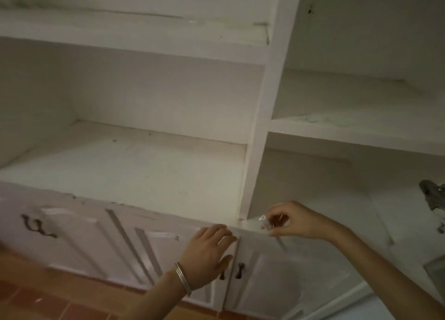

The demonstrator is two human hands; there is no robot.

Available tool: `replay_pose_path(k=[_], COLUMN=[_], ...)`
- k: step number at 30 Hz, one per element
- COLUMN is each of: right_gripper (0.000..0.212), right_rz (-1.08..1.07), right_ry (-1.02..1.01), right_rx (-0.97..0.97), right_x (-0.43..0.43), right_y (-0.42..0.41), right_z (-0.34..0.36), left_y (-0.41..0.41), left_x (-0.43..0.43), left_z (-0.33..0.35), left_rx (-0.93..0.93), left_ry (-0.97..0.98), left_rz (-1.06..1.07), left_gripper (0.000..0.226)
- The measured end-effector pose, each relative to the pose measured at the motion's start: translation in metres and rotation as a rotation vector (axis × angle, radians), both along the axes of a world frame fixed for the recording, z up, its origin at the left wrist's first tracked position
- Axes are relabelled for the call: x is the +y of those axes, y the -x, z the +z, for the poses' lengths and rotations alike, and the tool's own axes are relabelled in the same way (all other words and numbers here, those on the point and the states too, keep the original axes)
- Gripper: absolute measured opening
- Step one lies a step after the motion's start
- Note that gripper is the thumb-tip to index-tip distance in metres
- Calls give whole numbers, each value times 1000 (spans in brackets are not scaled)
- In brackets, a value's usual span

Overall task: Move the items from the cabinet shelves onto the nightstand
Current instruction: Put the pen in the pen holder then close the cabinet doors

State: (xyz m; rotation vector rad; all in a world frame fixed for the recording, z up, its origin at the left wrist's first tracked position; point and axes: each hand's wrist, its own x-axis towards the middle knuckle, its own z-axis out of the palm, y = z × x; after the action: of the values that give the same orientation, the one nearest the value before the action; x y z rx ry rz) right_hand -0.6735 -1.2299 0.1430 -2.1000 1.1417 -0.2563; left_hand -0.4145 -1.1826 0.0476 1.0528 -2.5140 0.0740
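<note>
A white built-in cabinet fills the view, with a wide bare shelf (pixel 125 160) on the left and narrower shelves (pixel 349 129) on the right. My right hand (pixel 296 221) is at the front edge of the lower right shelf, pinching a small clear plastic item (pixel 263 222); what the item is stays too blurred to tell. My left hand (pixel 209 250), with a metal bangle on the wrist, rests flat with fingers apart on the cabinet's front edge above the lower doors and holds nothing. The nightstand is out of view.
Lower cabinet doors (pixel 265 278) with dark handles (pixel 239 270) are closed below my hands. A grey metallic object (pixel 432 194) sits at the right edge on the lower right shelf. Reddish floor tiles (pixel 48 300) show at the bottom left.
</note>
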Motion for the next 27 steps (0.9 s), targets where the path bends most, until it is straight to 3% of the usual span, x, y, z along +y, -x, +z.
replay_pose_path(k=[9, 13, 21, 27], right_gripper=[13, 14, 14, 12], right_rz=[217, 416, 694, 914], right_ry=[-15, 12, 149, 127], right_rx=[-241, -241, -223, -265], right_x=[104, 150, 224, 265], right_y=[-195, -285, -461, -591], right_z=[4, -4, -3, -7], left_y=[-143, -216, -346, -423], left_x=[144, 222, 373, 448], left_z=[6, 9, 11, -9], left_rx=[-54, -26, -17, 0], left_ry=[-42, -32, 17, -32], left_rz=[334, 550, 1053, 1365], left_gripper=[39, 28, 30, 31])
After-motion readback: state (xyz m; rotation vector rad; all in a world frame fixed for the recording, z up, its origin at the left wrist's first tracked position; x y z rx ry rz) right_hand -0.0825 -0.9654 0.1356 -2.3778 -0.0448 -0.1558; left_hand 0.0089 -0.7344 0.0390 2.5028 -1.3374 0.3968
